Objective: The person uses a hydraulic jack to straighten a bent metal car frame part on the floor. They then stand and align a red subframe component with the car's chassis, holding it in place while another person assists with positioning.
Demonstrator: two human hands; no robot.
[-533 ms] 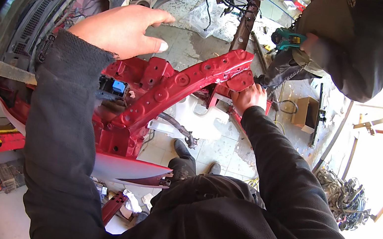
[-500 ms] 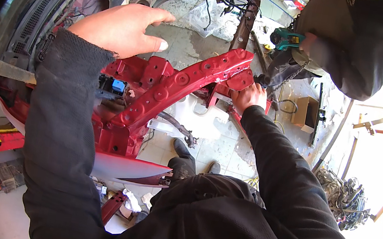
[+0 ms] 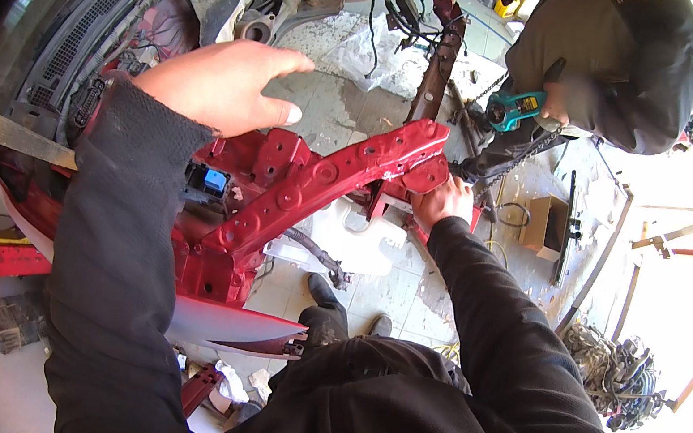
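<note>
My left hand hovers above the car's engine bay, its fingers stretched and the thumb apart, with nothing in it. Below it runs a long red metal rail, slanting up to the right, with round holes along its side. My right hand is closed on the rail's far end, just under a rounded red bracket; its fingertips are partly hidden by the metal. A blue plug sits in a black box between my left sleeve and the rail.
A co-worker in dark clothes bends at the upper right, holding a teal power tool beside a chain. A cardboard box and a tangled wiring bundle lie at the right. A wooden bar juts in at left.
The rail's far end and my right hand sit slightly lower in the picture. The co-worker's teal tool has shifted down and turned. My left hand stays open.
</note>
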